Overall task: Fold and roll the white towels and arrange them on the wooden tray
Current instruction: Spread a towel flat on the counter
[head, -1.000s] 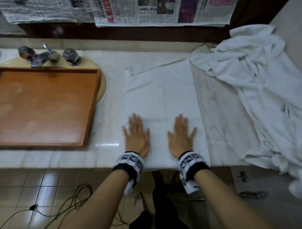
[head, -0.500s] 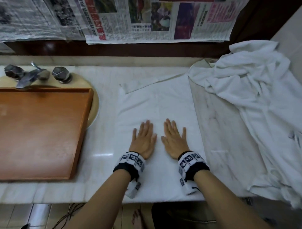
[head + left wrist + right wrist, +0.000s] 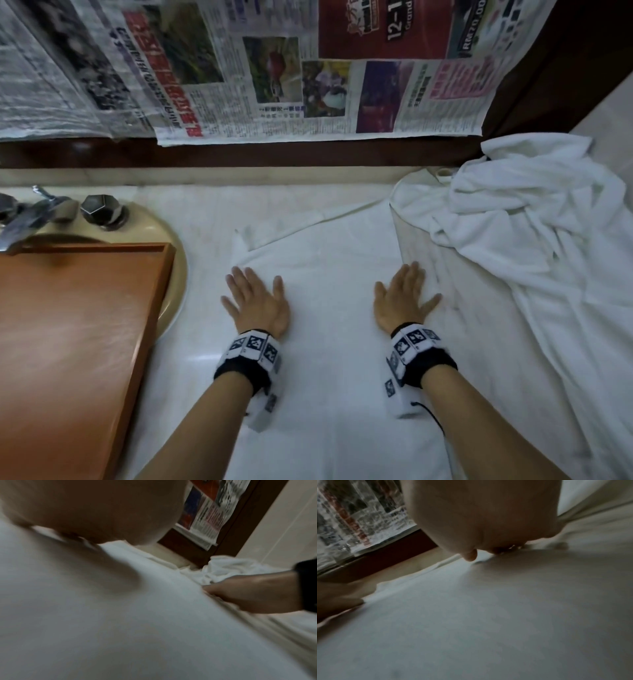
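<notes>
A white towel [image 3: 329,308] lies folded flat on the marble counter in the middle of the head view. My left hand [image 3: 255,301] presses flat on its left part with fingers straight. My right hand [image 3: 406,298] presses flat on its right part, fingertips near the right edge. A heap of crumpled white towels [image 3: 534,246] sits at the right. The wooden tray [image 3: 68,325] rests over the sink at the left with nothing in it. In the left wrist view the towel [image 3: 120,628] fills the frame and the right hand [image 3: 254,593] lies on it. The right wrist view shows the towel [image 3: 488,615] under the palm.
A metal faucet with two knobs [image 3: 61,209] stands behind the tray on the beige basin rim [image 3: 174,274]. Newspaper sheets [image 3: 274,75] cover the wall above the counter's back edge. A strip of bare marble [image 3: 455,308] separates the flat towel from the heap.
Both hands slid forward and then apart across the towel, from close together at its middle to its left and right parts. The head camera tilted up and moved closer.
</notes>
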Tool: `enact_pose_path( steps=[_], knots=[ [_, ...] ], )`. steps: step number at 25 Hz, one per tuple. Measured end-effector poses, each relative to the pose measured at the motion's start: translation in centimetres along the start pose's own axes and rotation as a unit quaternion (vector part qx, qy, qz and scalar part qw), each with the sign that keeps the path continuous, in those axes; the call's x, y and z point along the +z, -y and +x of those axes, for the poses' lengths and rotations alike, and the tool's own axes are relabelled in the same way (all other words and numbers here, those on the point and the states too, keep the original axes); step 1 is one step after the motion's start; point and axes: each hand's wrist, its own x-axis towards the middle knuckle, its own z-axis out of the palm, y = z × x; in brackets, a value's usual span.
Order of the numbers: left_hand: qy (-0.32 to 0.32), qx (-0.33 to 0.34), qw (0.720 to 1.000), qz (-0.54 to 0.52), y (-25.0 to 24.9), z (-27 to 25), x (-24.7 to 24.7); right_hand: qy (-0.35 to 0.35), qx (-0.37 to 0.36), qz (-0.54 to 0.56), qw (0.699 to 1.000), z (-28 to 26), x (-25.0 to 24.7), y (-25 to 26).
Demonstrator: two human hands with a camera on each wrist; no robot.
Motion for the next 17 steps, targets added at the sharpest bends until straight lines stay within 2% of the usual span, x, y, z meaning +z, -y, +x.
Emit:
enact_pose_path(
  steps=[1, 3, 4, 5, 7, 8, 9, 11, 12, 14, 17],
  knots=[
    [0.025, 0.061, 0.997, -0.026, -1.8, -0.5, 0.1, 0.001, -0.058, 0.001, 0.998, -0.3, 0.0, 1.6],
    [0.085, 0.212, 0.974, -0.010, -4.6, -0.6, 1.5, 0.006, -0.220, -0.044, 0.975, 0.1, 0.8, 4.0],
    [0.100, 0.246, 0.964, -0.005, -4.7, 0.3, 1.4, 0.020, -0.254, -0.046, 0.966, 0.8, 0.8, 4.0],
    [0.086, 0.228, 0.970, 0.002, -3.8, 1.8, 0.9, 0.023, -0.233, -0.036, 0.971, 1.9, 0.3, 3.2],
    [0.005, 0.075, 0.997, -0.006, -1.9, 4.2, -0.7, -0.002, -0.091, -0.015, 0.996, 3.8, -0.8, 1.6],
    [-0.009, 0.024, 1.000, -0.009, -1.6, 4.5, -1.3, -0.001, -0.043, -0.023, 0.999, 4.2, -1.4, 1.4],
    [-0.003, 0.041, 0.999, -0.017, -2.2, 4.2, -1.7, -0.004, -0.054, -0.029, 0.998, 4.3, -1.8, 2.1],
    [0.025, 0.161, 0.987, -0.004, -5.0, 3.1, -1.1, -0.022, -0.178, -0.044, 0.983, 4.3, -1.6, 4.7],
    [0.044, 0.197, 0.979, -0.006, -6.0, 3.2, -0.8, -0.020, -0.233, -0.047, 0.971, 4.5, -1.6, 5.8],
    [0.055, 0.204, 0.977, -0.008, -6.4, 5.1, -1.3, -0.011, -0.268, -0.052, 0.962, 5.3, -1.7, 6.5],
    [0.024, 0.147, 0.988, -0.042, -6.2, 8.6, -3.3, -0.023, -0.249, -0.067, 0.966, 5.7, -2.1, 6.1]
  ],
)
